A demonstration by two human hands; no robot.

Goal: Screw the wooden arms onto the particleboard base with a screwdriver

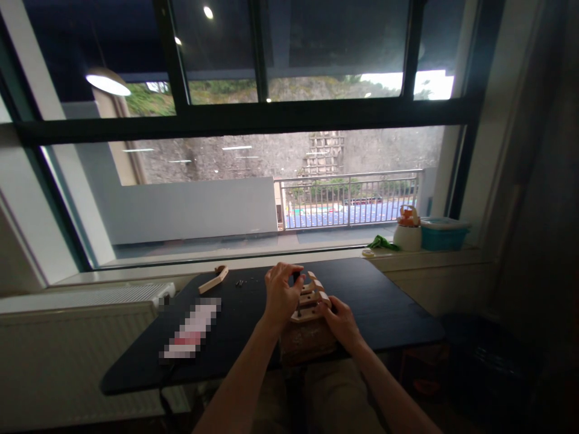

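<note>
On the near edge of the black table (244,325), several pale wooden pieces with holes (310,313) stand side by side, their curved ends pointing up. My left hand (281,295) is closed around the dark handle of what looks like a screwdriver (297,277). Its thin shaft runs down toward the nearest wooden piece; the tip is too small to make out. From the right, my right hand (342,322) grips the nearest wooden piece by its curved end. Beneath the pieces is a worn brown block (307,342).
Farther left on the table lie another wooden piece (212,282), small dark bits (239,283) and a blurred-out flat item (192,330). A radiator (85,337) stands at left. On the windowsill are a green cloth (383,243), a white pot (408,237) and a teal tub (446,235).
</note>
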